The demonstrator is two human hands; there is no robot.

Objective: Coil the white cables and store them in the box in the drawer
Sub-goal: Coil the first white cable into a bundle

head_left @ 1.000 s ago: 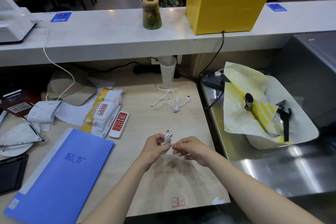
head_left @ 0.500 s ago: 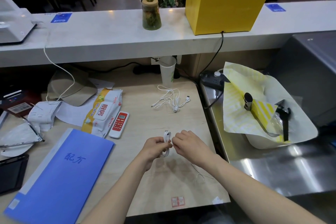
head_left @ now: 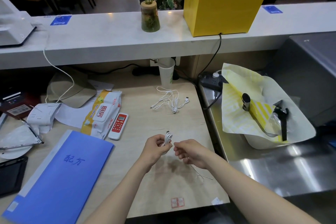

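Observation:
My left hand (head_left: 157,146) pinches a small coiled white cable (head_left: 168,137) upright above the wooden desk (head_left: 158,122). My right hand (head_left: 190,152) is just to its right, fingertips closed on a thin strand running from the coil. A second white cable (head_left: 171,100) lies loose and tangled farther back on the desk, untouched. Thin wire ties (head_left: 199,176) lie on the desk under my right forearm. No drawer or box is in view.
A blue folder (head_left: 58,174), a wet-wipe pack (head_left: 103,112) and a red remote (head_left: 119,123) lie to the left. A paper cup (head_left: 167,74) stands behind the loose cable. To the right, a steel counter (head_left: 272,169) holds a bowl with yellow paper (head_left: 254,107) and a power strip (head_left: 211,80).
Both hands stayed nearly in place over the desk. My right hand shifted slightly around the coil, working the thin strand; the coil stays in my left hand.

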